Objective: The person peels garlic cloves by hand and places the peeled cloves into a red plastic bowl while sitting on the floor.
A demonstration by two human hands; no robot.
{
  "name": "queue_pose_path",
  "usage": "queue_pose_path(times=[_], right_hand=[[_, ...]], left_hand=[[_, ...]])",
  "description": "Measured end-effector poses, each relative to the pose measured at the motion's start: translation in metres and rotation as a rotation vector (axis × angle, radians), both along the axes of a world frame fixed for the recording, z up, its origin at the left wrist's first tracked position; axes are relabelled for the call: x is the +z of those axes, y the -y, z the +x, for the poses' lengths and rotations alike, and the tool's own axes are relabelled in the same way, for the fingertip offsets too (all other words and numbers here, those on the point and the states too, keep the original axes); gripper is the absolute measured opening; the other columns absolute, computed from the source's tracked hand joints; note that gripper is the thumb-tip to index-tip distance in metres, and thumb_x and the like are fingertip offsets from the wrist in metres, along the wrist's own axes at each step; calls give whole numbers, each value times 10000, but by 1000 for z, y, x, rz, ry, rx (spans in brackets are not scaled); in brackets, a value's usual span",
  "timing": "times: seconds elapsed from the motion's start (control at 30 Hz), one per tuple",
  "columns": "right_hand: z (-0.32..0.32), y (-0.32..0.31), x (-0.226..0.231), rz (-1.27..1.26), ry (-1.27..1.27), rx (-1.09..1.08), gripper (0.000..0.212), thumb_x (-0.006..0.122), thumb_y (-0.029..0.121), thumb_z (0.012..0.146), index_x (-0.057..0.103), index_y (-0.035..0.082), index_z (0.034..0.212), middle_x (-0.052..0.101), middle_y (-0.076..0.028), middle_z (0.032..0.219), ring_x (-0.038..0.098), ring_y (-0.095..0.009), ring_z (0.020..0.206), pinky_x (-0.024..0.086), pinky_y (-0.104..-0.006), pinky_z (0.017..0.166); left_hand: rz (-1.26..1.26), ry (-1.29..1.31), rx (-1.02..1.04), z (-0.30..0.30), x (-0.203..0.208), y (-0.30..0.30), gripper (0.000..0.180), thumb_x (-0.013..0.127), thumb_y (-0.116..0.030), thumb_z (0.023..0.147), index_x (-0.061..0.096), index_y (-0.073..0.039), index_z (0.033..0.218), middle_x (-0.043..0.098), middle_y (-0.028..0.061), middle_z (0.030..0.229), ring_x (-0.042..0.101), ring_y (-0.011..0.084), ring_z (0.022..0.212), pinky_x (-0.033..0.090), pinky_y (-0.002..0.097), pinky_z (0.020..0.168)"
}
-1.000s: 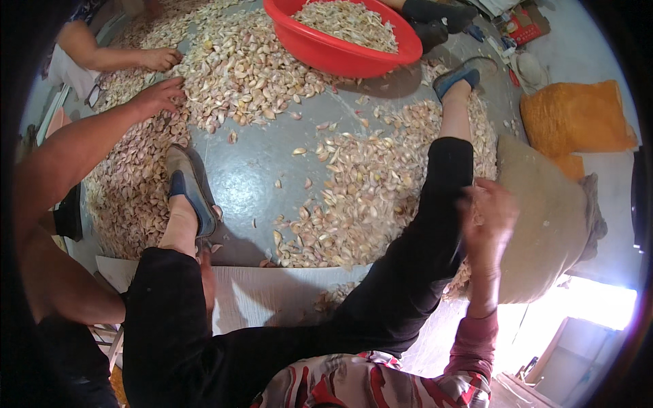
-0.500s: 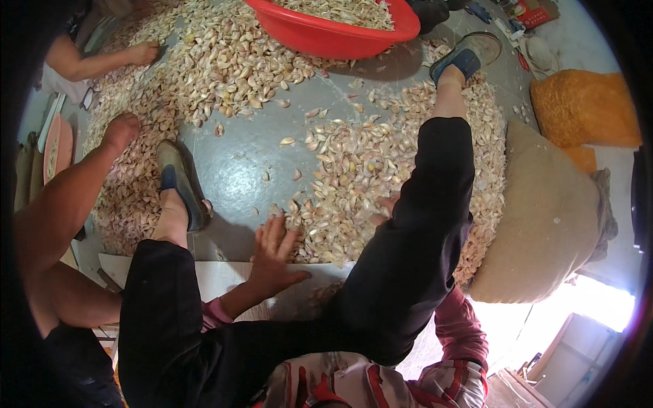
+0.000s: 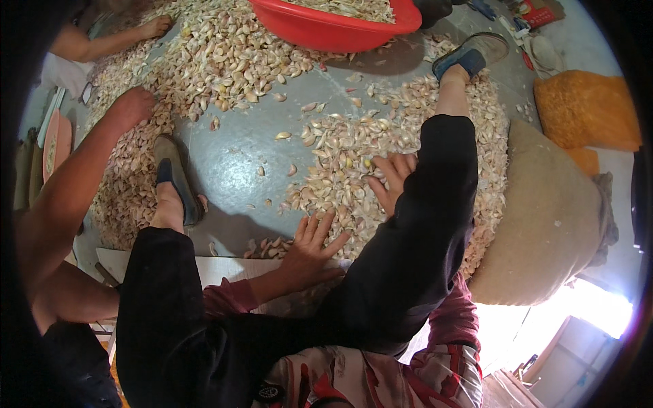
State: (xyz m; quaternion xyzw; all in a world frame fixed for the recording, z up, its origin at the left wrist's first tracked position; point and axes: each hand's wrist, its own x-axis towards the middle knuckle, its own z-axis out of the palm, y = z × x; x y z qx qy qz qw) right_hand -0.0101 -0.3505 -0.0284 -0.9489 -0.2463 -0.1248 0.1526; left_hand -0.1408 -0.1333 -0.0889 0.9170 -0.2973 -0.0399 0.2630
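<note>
Loose garlic cloves (image 3: 340, 173) lie spread on the grey floor between my legs. My left hand (image 3: 307, 251) rests at the near edge of this spread, fingers apart, palm down, against cloves. A few cloves (image 3: 271, 248) sit just left of it. Farther up, my right hand (image 3: 390, 180) lies over the cloves beside my right knee, its fingers spread. My right leg hides that wrist and forearm. Neither hand grips anything that I can make out.
A red basin (image 3: 333, 27) of garlic pieces stands at the far side. Another clove heap (image 3: 231, 58) lies far left, where co-workers' hands (image 3: 132, 109) reach in. A tan sack (image 3: 544, 217) and an orange mesh bag (image 3: 588, 109) stand at right.
My left hand has moved right and slightly down onto the cloves' edge. My right hand has come out farther from behind my leg. The co-workers' hands have moved up and right.
</note>
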Motion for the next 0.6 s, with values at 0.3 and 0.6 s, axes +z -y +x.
queue_pose_path(times=[0.3, 0.6], right_hand=[[8, -4, -30, -144, -93, 9, 226, 696, 124, 735, 655, 146, 956, 603, -31, 1001, 546, -242, 926, 409, -362, 820], [32, -67, -29, -69, -124, 355, 334, 727, 327, 743, 648, 120, 993, 532, -94, 1211, 403, -372, 1223, 243, -634, 1038]], left_hand=[[-36, 58, 47, 0, 0, -9, 665, 708, -446, 754, 545, -93, 1293, 390, 332, 1378, 477, 485, 1186, 382, 616, 968], [-11, -34, 224, -5, 22, -20, 825, 817, -368, 663, 453, -88, 1348, 293, 333, 1438, 316, 535, 1309, 260, 686, 1017]])
